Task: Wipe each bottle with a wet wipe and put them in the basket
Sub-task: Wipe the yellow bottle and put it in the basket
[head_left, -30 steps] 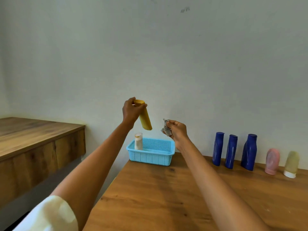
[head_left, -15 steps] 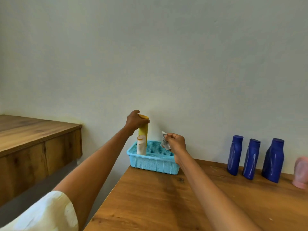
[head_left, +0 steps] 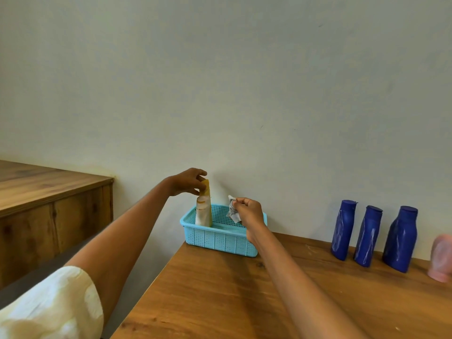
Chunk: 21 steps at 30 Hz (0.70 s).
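Observation:
A light blue basket [head_left: 220, 238] sits at the back left corner of the wooden table [head_left: 220, 294]. A white bottle [head_left: 203, 212] stands in its left end. Just behind it stands a yellow bottle [head_left: 206, 186], mostly hidden. My left hand [head_left: 188, 182] pinches the yellow bottle's top between thumb and fingers. My right hand [head_left: 247, 212] hovers over the basket's right end and grips a crumpled grey wet wipe [head_left: 232, 209]. Three dark blue bottles [head_left: 368, 236] stand against the wall to the right. A pink bottle [head_left: 442, 258] is cut off by the right edge.
A wooden counter [head_left: 49, 192] stands to the left, across a gap from the table. The pale wall runs close behind the basket and bottles.
My left hand brought the yellow bottle down from mid-air into the basket, behind the white bottle. My right hand kept the wipe and stayed near the basket. The view shifted left.

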{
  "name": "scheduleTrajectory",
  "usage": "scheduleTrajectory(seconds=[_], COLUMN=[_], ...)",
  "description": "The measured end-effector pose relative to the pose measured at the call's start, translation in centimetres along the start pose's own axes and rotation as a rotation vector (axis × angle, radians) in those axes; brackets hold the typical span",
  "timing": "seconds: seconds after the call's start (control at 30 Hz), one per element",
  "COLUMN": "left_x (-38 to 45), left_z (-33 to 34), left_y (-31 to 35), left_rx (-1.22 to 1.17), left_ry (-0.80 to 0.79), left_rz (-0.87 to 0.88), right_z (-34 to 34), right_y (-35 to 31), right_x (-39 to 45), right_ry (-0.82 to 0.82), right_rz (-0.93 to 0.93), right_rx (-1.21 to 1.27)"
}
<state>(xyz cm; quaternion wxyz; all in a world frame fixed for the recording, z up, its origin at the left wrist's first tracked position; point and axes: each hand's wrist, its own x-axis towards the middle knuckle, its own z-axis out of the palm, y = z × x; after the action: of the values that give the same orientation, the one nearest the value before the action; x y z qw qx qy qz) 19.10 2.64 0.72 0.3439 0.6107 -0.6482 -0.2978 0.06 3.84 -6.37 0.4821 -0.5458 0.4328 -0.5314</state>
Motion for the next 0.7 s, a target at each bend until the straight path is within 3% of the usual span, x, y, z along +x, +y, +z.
scheduleTrajectory(seconds=[0.47,0.7], left_x=[-0.5,-1.5], left_z=[-1.0,-0.3], left_y=[-0.3,0.9], left_rx=[0.044,0.248], left_ry=[0.025,0.075], left_rz=[0.004,0.003], right_z=[0.2,0.5], right_y=[-0.1,-0.7], right_x=[-0.1,-0.7], right_ry=[-0.012,-0.009], right_rz=[0.014,0.045], right_rx=[-0.029,-0.034])
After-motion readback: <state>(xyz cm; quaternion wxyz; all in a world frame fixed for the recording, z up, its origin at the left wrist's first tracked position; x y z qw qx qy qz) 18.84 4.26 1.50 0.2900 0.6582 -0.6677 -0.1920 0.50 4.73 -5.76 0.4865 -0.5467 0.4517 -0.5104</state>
